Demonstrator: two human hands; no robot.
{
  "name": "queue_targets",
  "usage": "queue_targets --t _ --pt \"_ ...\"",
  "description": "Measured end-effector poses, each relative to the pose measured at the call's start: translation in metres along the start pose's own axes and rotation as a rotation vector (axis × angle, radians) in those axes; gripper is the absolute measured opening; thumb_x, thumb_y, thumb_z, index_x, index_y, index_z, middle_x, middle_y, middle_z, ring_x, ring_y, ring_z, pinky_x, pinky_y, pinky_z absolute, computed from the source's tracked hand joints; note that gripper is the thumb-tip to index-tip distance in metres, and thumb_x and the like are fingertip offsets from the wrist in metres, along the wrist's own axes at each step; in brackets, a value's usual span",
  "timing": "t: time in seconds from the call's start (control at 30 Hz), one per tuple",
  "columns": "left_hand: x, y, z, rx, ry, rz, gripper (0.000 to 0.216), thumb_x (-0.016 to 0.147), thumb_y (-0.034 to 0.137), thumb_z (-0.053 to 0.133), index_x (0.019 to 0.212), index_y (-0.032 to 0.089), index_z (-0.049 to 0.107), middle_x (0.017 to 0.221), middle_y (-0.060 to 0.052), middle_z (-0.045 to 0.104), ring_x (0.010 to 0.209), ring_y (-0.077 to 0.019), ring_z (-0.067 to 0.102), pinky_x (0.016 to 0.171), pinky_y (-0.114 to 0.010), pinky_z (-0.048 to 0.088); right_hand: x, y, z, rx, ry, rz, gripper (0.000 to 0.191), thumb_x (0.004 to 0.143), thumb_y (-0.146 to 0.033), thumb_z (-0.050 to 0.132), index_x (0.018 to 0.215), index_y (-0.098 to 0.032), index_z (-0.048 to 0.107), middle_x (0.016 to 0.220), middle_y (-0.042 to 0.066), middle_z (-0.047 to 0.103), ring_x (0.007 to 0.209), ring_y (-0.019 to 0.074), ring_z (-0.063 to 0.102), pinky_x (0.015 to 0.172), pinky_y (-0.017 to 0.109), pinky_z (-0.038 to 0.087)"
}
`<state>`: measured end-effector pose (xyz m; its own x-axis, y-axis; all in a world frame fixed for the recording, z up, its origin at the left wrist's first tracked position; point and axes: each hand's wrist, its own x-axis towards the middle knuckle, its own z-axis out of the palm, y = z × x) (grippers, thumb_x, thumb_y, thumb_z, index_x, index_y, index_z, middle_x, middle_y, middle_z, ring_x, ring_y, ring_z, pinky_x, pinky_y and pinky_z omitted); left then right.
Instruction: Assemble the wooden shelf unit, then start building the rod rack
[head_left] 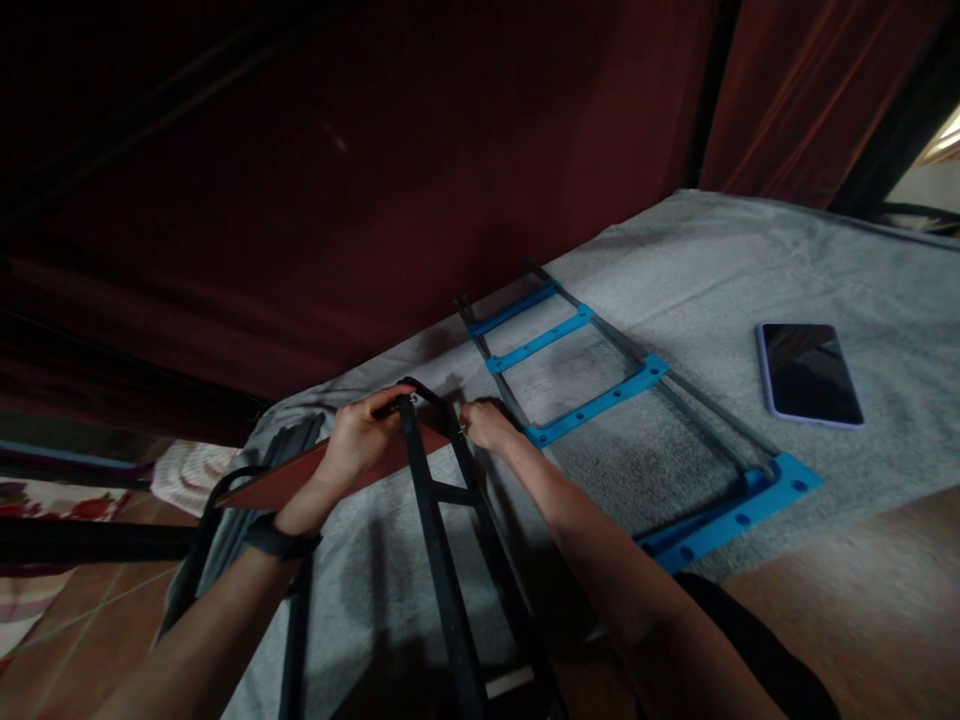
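- Centrally, the frame [437, 550] has its top end between the hands.
- Left hand [358, 437]: clasped on its left corner, near the board [289, 478].
- Right hand [489, 425]: curled beside its right rail; cannot tell whether gripping anything.

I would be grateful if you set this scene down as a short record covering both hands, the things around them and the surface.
left hand: the left hand grips the top of a black frame
right hand: the right hand is at the frame's other upright; whether its fingertips hold anything is unclear
left wrist: dark wristband
behind frame: reddish-brown board
right of frame: blue crosspieces joined by grey rods
far right: phone, screen dark
surface: grey cloth
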<state>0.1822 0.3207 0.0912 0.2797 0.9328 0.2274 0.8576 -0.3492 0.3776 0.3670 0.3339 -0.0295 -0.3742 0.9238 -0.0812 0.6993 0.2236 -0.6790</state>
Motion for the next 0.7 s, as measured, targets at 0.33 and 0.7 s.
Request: queue_targets --t 0.33,0.7 --pt "0.000 -0.006 0.000 -0.033 0.005 0.011 0.039 0.081 0.032 0.062 0.118 0.023 0.074 0.114 -0.004 0.076 0.102 -0.0252 0.072 0.092 -0.033 0.056 -0.002 -0.006 0.012 0.064 0.029 0.032 0.031 0.094 -0.011 0.042 0.119 -0.014 0.062 0.119 0.015 0.071 0.110 0.0214 0.067 0.089 0.029 0.046" --pt "-0.001 0.000 -0.005 0.028 0.001 -0.016 0.038 0.082 0.027 0.060 0.117 0.026 0.074 0.113 -0.003 0.077 0.098 -0.0233 0.073 0.090 -0.032 0.056 0.004 0.006 0.014 0.147 -0.007 0.038 0.020 0.097 -0.028 0.053 0.100 -0.019 0.070 0.101 0.007 0.076 0.095 0.0160 0.070 0.078 0.021 0.046"
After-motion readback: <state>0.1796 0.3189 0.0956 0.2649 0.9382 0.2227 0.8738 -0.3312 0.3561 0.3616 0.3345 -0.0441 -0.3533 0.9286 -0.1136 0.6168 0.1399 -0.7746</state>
